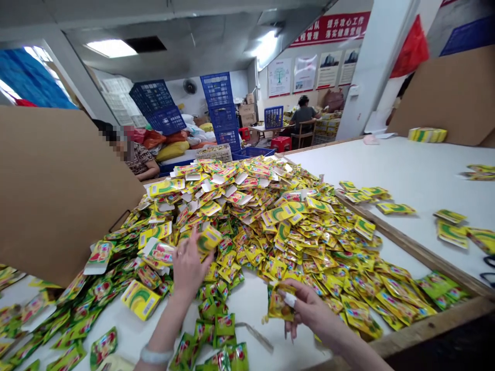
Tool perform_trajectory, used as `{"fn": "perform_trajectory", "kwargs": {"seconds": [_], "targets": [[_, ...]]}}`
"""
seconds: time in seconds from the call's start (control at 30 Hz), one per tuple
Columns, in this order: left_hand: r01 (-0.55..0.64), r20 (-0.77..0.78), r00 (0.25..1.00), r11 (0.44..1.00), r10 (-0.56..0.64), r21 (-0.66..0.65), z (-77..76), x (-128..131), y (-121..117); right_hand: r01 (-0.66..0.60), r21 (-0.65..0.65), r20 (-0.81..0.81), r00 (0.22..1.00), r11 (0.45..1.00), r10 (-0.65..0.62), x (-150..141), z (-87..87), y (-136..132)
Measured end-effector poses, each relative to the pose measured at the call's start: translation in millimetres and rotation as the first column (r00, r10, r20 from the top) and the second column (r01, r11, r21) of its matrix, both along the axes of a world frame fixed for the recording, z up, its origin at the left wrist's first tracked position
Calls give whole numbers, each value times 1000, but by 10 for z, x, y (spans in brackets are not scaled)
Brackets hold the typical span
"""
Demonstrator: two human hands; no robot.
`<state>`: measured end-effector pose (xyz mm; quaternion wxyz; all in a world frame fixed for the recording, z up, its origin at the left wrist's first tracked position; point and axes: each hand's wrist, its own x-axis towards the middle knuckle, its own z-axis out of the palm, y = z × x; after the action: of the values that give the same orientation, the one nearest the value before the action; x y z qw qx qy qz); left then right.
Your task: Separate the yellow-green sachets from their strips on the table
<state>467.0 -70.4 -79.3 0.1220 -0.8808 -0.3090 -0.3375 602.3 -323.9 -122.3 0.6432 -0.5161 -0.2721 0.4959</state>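
My left hand point(189, 268), a pale bangle at its wrist, is closed on a small yellow carton point(210, 238) with a green curved print. It is over the left part of a big heap. My right hand point(309, 307), with white tape around a finger, grips a yellow sachet point(279, 303) above the white tabletop point(253, 293). Yellow sachets point(359, 312) pile up beyond and beside it. Flattish cartons point(214, 183) with white flaps lie on top of the heap. Green sachets point(224, 330) are scattered between my hands, and another yellow carton point(139, 300) rests left of my left forearm.
A brown cardboard sheet point(58, 190) stands at left, and another cardboard sheet point(444, 98) at back right. A wooden strip point(390, 237) divides the table. Scissor handles point(489, 263) show at the right edge. One person point(141, 154) sits behind the left cardboard, another point(303, 116) farther back.
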Motion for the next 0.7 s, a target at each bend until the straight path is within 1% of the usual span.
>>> {"fn": "perform_trajectory", "kwargs": {"seconds": [0.03, 0.07, 0.1, 0.13, 0.17, 0.2, 0.23, 0.27, 0.3, 0.33, 0.37, 0.4, 0.43, 0.47, 0.5, 0.53, 0.57, 0.6, 0.63, 0.67, 0.7], "targets": [[99, 34, 994, 992, -102, 73, -80, -50, -161, 28, 25, -16, 1000, 999, -27, -64, 7, 30], [180, 55, 981, 975, -188, 128, -167, -101, -330, 48, 52, 5, 999, 997, -48, -133, 23, 63], [243, 69, 964, 957, -256, 157, -259, -148, -496, 53, 82, 60, 997, 995, -58, -203, 45, 97], [300, 71, 947, 943, -312, 148, -350, -190, -648, 44, 112, 152, 986, 993, -61, -267, 70, 129], [351, 84, 929, 929, -361, 118, -438, -224, -780, 33, 143, 280, 957, 989, -73, -320, 94, 156], [390, 103, 913, 918, -396, 69, -519, -250, -890, 32, 176, 430, 897, 984, -106, -358, 114, 175], [409, 145, 903, 912, -404, -7, -587, -269, -979, 46, 221, 580, 797, 974, -169, -380, 130, 185], [409, 219, 899, 906, -379, -112, -639, -282, -1050, 61, 275, 708, 663, 960, -245, -386, 141, 184], [404, 319, 893, 879, -319, -254, -669, -291, -1108, 60, 331, 799, 513, 942, -313, -382, 148, 172], [419, 435, 872, 800, -224, -429, -676, -297, -1158, 40, 370, 858, 368, 928, -358, -373, 151, 150], [468, 538, 837, 643, -102, -606, -658, -300, -1203, 7, 387, 892, 251, 922, -376, -367, 151, 121], [550, 607, 794, 396, 23, -735, -618, -301, -1245, -39, 384, 913, 167, 923, -373, -370, 146, 89], [627, 634, 762, 91, 132, -773, -559, -300, -1283, -98, 363, 930, 104, 927, -353, -384, 136, 54], [666, 631, 745, -208, 215, -716, -489, -296, -1316, -158, 335, 942, 54, 929, -331, -410, 121, 20], [661, 609, 743, -449, 279, -601, -414, -290, -1342, -214, 309, 950, 15, 927, -313, -446, 101, -14], [641, 579, 743, -602, 335, -476, -342, -282, -1358, -259, 281, 956, -12, 924, -294, -486, 79, -50], [631, 547, 741, -682, 390, -369, -278, -276, -1363, -288, 254, 963, -16, 923, -269, -524, 62, -88], [638, 517, 732, -713, 444, -291, -227, -274, -1360, -298, 214, 975, 12, 930, -221, -554, 55, -131], [661, 489, 716, -708, 498, -246, -188, -281, -1352, -281, 166, 985, 90, 945, -146, -572, 64, -177], [683, 461, 705, -691, 539, -236, -162, -297, -1342, -255, 132, 974, 211, 958, -78, -576, 93, -223], [704, 442, 695, -661, 567, -260, -145, -324, -1338, -228, 122, 937, 348, 966, -36, -570, 144, -264]]}}
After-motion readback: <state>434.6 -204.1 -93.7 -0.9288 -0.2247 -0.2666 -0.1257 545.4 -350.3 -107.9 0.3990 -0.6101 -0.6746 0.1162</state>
